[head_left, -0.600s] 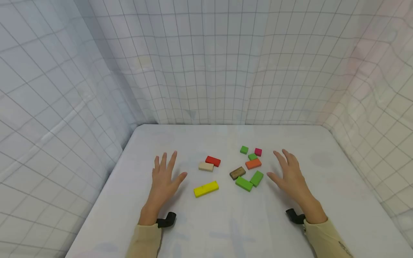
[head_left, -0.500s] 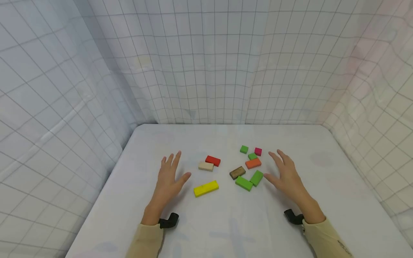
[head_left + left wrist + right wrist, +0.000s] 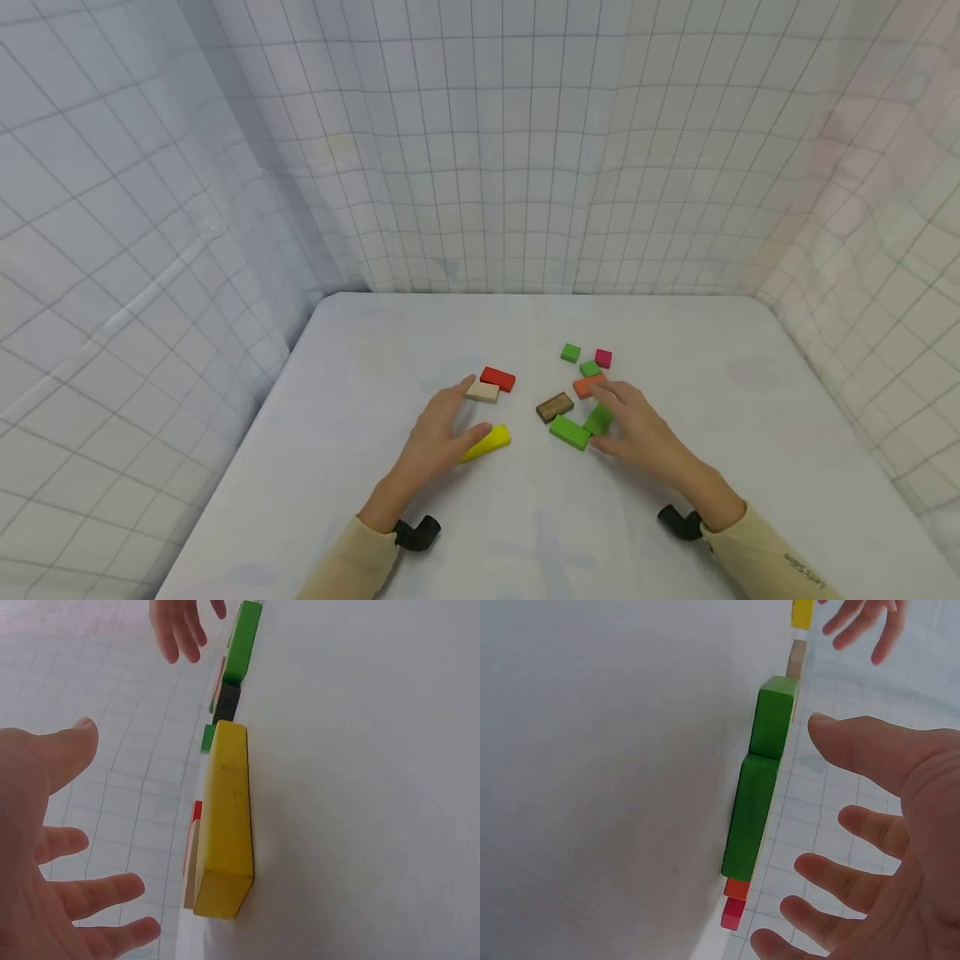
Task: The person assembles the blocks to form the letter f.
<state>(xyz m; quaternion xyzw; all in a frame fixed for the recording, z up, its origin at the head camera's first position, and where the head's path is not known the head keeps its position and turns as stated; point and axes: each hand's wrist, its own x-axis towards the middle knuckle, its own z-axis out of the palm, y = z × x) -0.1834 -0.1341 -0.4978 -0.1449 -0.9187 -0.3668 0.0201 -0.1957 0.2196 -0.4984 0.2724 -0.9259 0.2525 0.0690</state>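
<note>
My left hand (image 3: 435, 437) hovers over the yellow block (image 3: 491, 442), hiding its left end. Its fingertips overlap the cream block (image 3: 483, 392), which lies against a red block (image 3: 498, 379). In the left wrist view, thumb and fingers are spread, holding nothing. Over the right group hangs my right hand (image 3: 641, 429), fingers extended and likewise holding nothing. It partly covers one green block (image 3: 599, 418) and the orange block (image 3: 587, 385). Beside these lie another green block (image 3: 570, 432) and a brown wood-grain block (image 3: 555, 407).
Farther back sit a small green block (image 3: 571, 352), a second small green block (image 3: 590, 368) and a magenta block (image 3: 603, 358). The white table (image 3: 360, 350) ends at a grid-patterned curtain (image 3: 480, 167), which also hangs along both sides.
Both hands have moved inward: the left to the right, over the yellow block, and the right to the left, over the green and orange blocks. The blocks lie as before.
</note>
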